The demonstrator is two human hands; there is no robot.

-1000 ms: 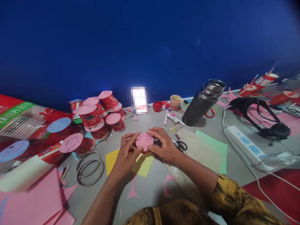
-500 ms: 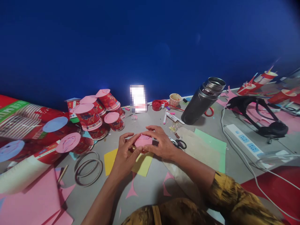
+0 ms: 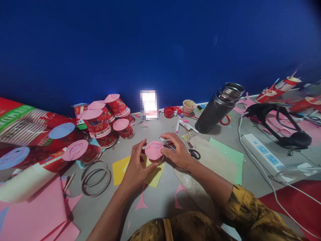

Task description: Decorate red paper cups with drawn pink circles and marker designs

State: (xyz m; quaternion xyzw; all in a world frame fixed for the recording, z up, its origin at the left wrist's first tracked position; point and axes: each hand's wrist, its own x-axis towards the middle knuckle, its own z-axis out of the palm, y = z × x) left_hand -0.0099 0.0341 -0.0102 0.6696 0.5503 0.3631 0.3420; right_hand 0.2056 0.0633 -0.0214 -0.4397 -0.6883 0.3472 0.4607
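Note:
A paper cup with a pink paper disc (image 3: pixel 154 150) on top stands in front of me, over yellow paper sheets (image 3: pixel 121 170). My left hand (image 3: pixel 137 159) curves around the cup's left side, fingers spread, thumb near its lower front. To the right of the disc, my right hand (image 3: pixel 177 150) is loosely open, its thumb tip at the disc's edge. Under the right hand lie scissors with black handles (image 3: pixel 194 154), the blades showing between thumb and fingers. Purple-pink marks show on the disc.
Red cups with pink discs (image 3: pixel 96 124) are stacked at left, near a tape ring (image 3: pixel 96 177) and pink paper (image 3: pixel 35 211). A dark flask (image 3: pixel 213 110), markers (image 3: pixel 184 124), green paper (image 3: pixel 225 150), a power strip (image 3: pixel 262 152) and a black head strap (image 3: pixel 278 124) lie rightward.
My hands have drawn apart from the pink disc, uncovering more of it. The fingers that rested on its edges have lifted, and the scissors' blades now show.

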